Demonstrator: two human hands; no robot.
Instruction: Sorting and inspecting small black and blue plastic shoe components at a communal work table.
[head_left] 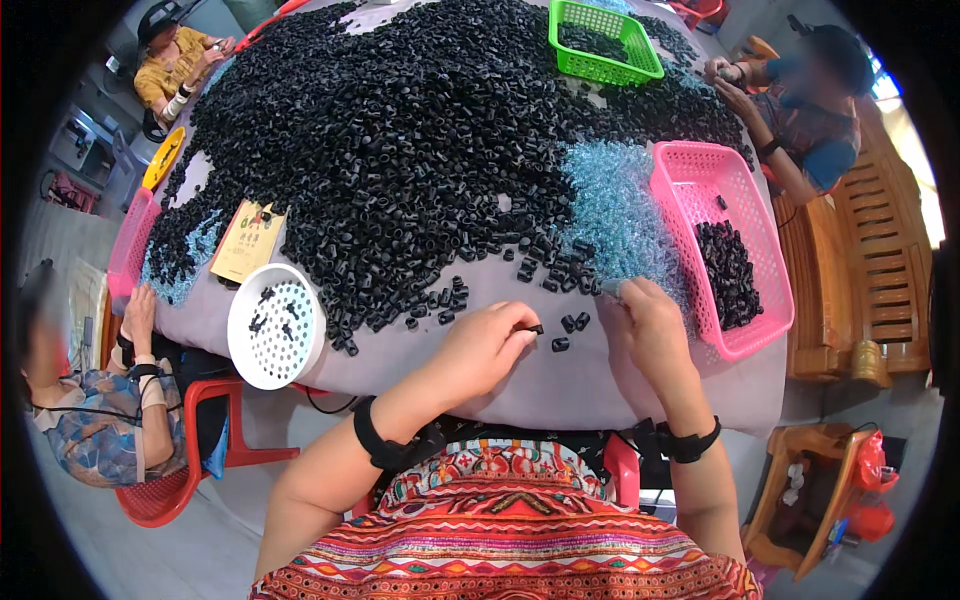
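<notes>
My left hand (488, 348) pinches a small black cap (535, 329) between thumb and fingertips, just above the cloth near the table's front. My right hand (650, 318) is closed at the lower edge of a heap of clear bluish pieces (618, 210). A pale, see-through bit shows at its fingertips, too small to make out. A few loose black caps (560, 344) lie on the cloth between my hands. Beyond them spreads a large heap of black caps (400, 150), hollow and short.
A pink basket (775, 300) with black pieces stands right of my right hand. A white perforated bowl (240, 340) and a yellow booklet (262, 232) lie left. A green basket (640, 75) stands far back. Other people sit at the left and right table edges.
</notes>
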